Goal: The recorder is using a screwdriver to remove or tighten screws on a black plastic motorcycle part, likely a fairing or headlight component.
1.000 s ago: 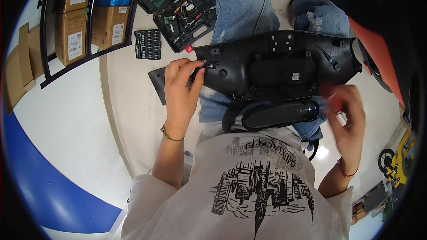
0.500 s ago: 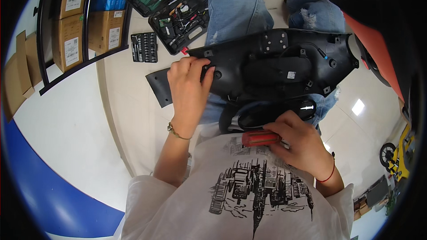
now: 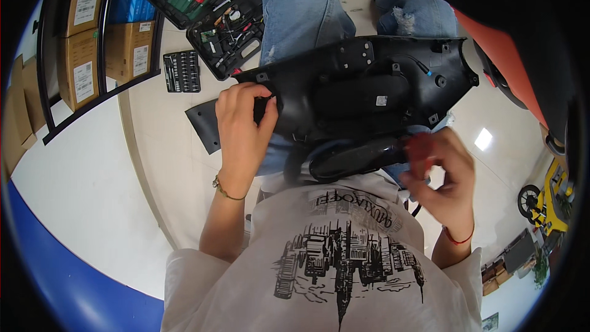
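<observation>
Blue-jeaned legs [image 3: 305, 21] prop up a big black plastic panel [image 3: 361, 93]. The left hand [image 3: 237, 124] touches it, maybe steadying it, grip unclear; the right hand [image 3: 452, 173] grips a blurry red thing [image 3: 420, 152].

The red object [image 3: 420, 152] is blurred, and the top edge crops the toolbox [image 3: 195, 3].

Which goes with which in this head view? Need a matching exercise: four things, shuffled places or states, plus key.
Things
1. Red tool
2. Black moulded panel
3. Toolbox
4. Blue box

Places or states
A. On top of a brown carton
B. Lid open, on the floor
C. Held in the right hand
D. Lying across the person's jeans-clad legs

Pairs: 1-C, 2-D, 3-B, 4-A
</observation>
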A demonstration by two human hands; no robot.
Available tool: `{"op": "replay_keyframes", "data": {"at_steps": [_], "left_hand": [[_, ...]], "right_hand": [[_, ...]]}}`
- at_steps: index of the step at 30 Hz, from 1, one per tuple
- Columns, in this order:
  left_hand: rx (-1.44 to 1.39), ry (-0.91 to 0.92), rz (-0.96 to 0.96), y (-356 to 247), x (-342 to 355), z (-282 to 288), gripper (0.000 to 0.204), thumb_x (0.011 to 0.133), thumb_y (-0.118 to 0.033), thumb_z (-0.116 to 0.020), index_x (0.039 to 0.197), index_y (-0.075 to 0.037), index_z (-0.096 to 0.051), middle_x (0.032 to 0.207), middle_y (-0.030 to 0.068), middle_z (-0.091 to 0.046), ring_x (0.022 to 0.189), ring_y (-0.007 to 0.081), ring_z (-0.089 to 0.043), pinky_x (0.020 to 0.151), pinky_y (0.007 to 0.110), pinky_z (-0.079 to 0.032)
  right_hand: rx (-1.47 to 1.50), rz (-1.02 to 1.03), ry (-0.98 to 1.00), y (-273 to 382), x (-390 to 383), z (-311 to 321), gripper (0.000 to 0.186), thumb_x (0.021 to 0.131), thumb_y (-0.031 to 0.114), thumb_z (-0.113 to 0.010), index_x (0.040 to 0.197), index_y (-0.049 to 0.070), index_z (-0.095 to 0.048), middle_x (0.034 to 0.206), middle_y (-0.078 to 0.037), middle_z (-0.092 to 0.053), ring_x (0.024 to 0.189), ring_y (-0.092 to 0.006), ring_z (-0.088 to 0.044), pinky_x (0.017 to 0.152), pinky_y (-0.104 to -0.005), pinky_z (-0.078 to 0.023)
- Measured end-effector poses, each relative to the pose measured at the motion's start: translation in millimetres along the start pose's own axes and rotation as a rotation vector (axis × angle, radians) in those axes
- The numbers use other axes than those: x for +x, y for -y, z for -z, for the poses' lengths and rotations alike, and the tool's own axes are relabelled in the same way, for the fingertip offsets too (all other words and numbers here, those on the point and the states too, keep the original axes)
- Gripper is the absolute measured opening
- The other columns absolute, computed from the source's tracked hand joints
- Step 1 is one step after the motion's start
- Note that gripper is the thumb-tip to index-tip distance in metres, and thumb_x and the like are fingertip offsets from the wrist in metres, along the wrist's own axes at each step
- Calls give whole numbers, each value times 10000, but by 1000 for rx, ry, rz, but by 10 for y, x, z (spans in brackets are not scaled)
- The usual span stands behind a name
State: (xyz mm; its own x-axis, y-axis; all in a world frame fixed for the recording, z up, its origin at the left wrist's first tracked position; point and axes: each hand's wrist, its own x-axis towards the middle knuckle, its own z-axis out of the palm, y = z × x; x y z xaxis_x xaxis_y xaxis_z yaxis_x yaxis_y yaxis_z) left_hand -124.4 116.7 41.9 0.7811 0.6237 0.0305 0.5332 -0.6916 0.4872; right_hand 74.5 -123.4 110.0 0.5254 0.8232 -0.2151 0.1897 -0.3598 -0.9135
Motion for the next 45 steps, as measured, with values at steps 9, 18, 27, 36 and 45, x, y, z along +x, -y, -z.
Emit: {"op": "replay_keyframes", "data": {"at_steps": [9,18,27,36,45], "left_hand": [[-489,237,-5,-379,-42,28,199,806,57,-690,971,-34,-627,934,84,-657,831,214,-638,730,314,-513],[-512,393,-294,-863,72,-379,184,820,-47,-713,990,-57,-644,929,74,-664,872,275,-629,788,383,-499],[-522,467,-322,-1011,112,-626,151,822,-56,-707,954,-62,-634,910,75,-661,844,275,-634,804,387,-507],[-648,618,-109,-970,101,-523,148,859,-34,-696,1000,-42,-653,948,71,-667,864,202,-683,784,316,-535],[-755,606,-67,-999,124,-438,152,866,-33,-700,1013,-33,-662,968,84,-667,874,197,-689,780,305,-536]], "right_hand": [[361,158,-424,-106,-331,720,484,836,254,-733,1174,-50,-567,934,-30,-399,725,-90,-355,593,-233,-252],[703,319,-483,16,-386,854,491,883,265,-732,1202,-54,-538,975,-61,-406,712,-121,-380,598,-262,-315],[434,305,-680,41,-366,612,458,920,291,-695,1212,-20,-527,1014,-132,-530,761,-153,-526,527,-195,-412],[374,255,-638,15,-305,585,465,965,334,-634,1222,-18,-474,894,-176,-595,683,-130,-535,488,-164,-405],[358,221,-655,28,-263,526,462,958,351,-641,1206,-9,-489,874,-166,-594,668,-116,-521,473,-162,-391]]}}
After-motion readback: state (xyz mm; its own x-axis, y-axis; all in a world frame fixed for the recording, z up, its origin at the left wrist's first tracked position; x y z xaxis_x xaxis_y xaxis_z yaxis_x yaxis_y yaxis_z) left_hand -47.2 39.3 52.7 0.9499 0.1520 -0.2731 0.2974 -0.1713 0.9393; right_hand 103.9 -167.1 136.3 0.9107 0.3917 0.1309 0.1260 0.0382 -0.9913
